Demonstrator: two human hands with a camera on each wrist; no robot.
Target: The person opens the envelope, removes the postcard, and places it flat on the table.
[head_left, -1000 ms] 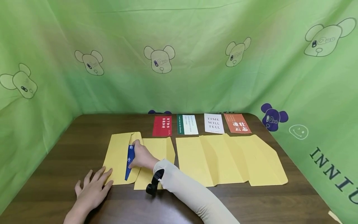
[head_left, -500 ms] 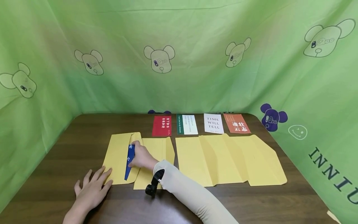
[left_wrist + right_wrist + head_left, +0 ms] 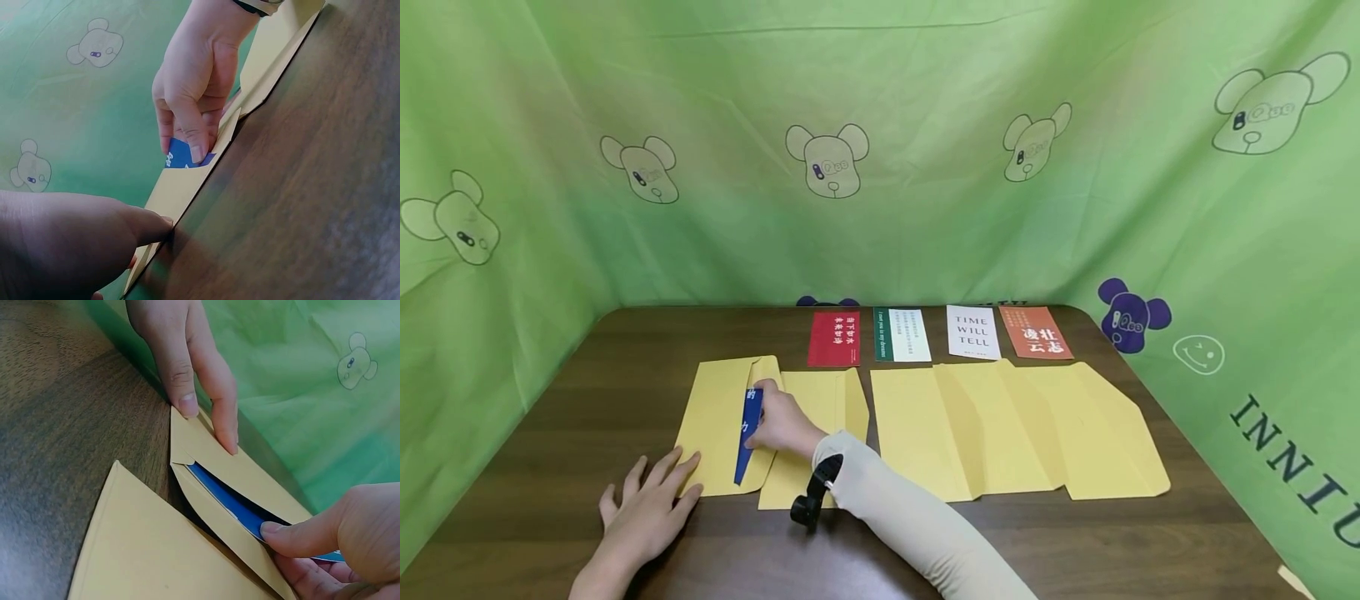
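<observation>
A blue card with white characters (image 3: 748, 421) sits mostly inside the leftmost yellow envelope (image 3: 715, 408), its right strip showing at the mouth. My right hand (image 3: 784, 423) grips that strip; in the right wrist view the thumb lies on top of the blue card (image 3: 225, 503), with fingers below it. The open flap lies to the right, partly under the hand. My left hand (image 3: 646, 510) rests with spread fingers at the envelope's near left corner. In the left wrist view, a fingertip of the left hand (image 3: 69, 240) touches the envelope's edge.
Several more yellow envelopes (image 3: 917, 433) lie overlapping to the right, flaps open. Behind them lie a red card (image 3: 831, 346), a green-and-white card (image 3: 910, 333), a white card (image 3: 973, 332) and an orange card (image 3: 1026, 321). A green curtain (image 3: 880, 233) hangs around the brown table (image 3: 587, 417).
</observation>
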